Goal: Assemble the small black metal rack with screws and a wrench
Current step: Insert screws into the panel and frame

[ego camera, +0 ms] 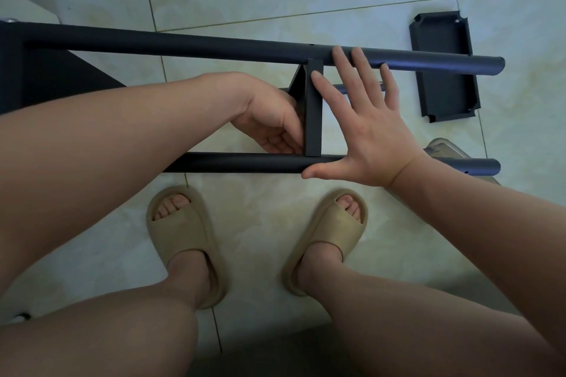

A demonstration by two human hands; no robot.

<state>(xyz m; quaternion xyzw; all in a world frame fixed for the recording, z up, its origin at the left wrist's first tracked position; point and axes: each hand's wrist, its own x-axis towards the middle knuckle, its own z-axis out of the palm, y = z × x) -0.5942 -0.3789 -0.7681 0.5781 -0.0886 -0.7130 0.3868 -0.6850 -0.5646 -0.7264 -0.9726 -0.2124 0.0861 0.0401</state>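
The black metal rack lies on its side above the tiled floor, with a far tube (214,47) and a near tube (239,162) running left to right. A black shelf panel (314,110) stands on edge between the two tubes. My left hand (269,119) grips the left face of this panel near its lower end. My right hand (364,119) is spread flat against the panel's right side, its fingers reaching the far tube and its thumb on the near tube. No screw or wrench shows.
A second black shelf tray (444,67) lies flat on the floor at the right, behind the tube ends. A clear plastic container (444,148) sits at the right under the near tube. My feet in beige slippers (186,242) stand below the rack.
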